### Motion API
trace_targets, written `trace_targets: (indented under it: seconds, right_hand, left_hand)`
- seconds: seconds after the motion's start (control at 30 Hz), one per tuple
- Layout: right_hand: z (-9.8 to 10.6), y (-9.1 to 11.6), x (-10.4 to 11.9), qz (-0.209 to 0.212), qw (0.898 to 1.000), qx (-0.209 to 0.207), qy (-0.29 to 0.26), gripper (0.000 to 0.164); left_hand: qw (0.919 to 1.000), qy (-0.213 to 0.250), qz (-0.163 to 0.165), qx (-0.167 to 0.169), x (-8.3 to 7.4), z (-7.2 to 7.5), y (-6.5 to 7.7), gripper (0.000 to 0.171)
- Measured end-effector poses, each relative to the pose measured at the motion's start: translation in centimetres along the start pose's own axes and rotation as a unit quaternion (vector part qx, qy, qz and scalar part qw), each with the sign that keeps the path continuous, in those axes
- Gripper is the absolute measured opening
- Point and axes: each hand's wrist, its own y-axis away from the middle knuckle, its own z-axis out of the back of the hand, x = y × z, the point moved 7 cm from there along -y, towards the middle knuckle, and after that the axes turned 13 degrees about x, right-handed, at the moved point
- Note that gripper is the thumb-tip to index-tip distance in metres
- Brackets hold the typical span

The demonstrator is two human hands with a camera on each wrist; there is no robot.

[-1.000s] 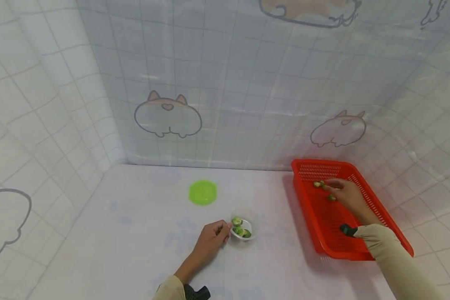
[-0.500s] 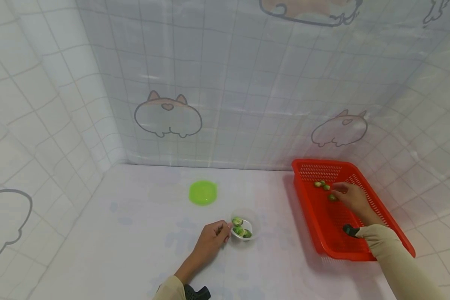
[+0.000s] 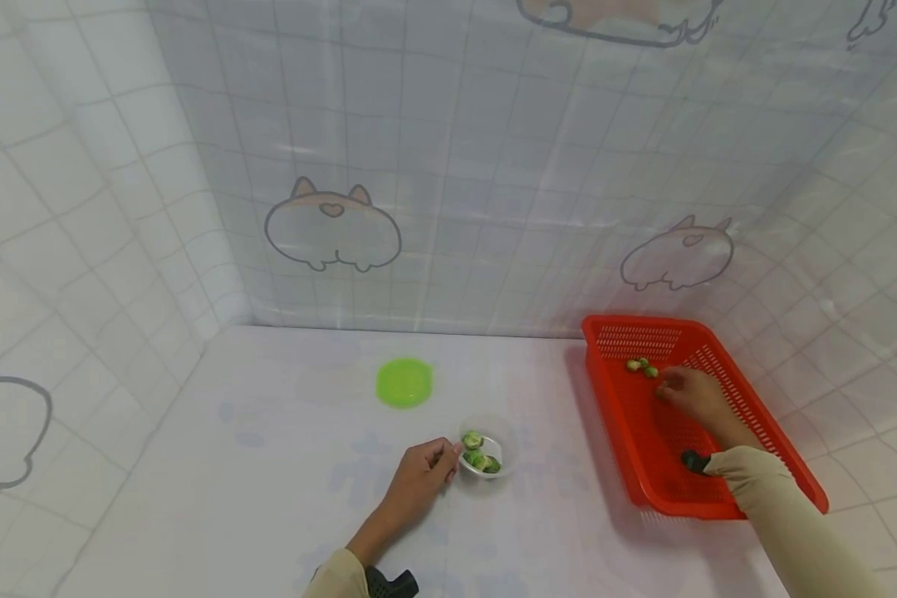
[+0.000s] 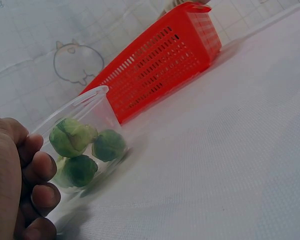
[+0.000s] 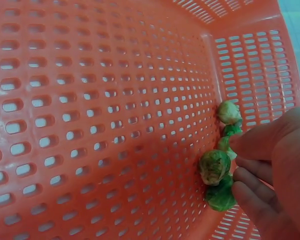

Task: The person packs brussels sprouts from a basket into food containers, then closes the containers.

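In the head view my left hand pinches the rim of a small clear plastic tub with several Brussels sprouts in it. The left wrist view shows curled fingers against the tub's side and green sprouts through the clear wall. My right hand is inside a red plastic basket, its fingers relaxed beside several more sprouts. From the right wrist, thumb and fingers are apart, close to the sprouts by the basket's end wall; whether they touch one is unclear.
A bright green round lid lies on the white-covered table behind the tub. The basket's raised walls surround the right hand. Tile-patterned sheeting with cartoon prints rises behind and on both sides.
My right hand has withdrawn slightly from the back sprouts, uncovering them, and lowered over the nearer sprout, now mostly hidden. The left hand and tub stay put.
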Motion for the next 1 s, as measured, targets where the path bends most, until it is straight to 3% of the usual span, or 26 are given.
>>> trace_targets:
  seconds: [0.47,1.0]
  right_hand:
    - [-0.3,0.0,1.6,0.061,0.993,-0.019,0.102,0.021]
    - [-0.4,0.3,2.2,0.085,0.988,-0.023,0.124,0.018]
  left_hand:
    - [1.0000,0.001,-0.001,-0.003,0.2,-0.2,0.0,0.043]
    - [1.0000,0.005,0.005,0.000,0.1,-0.1,0.0,0.038]
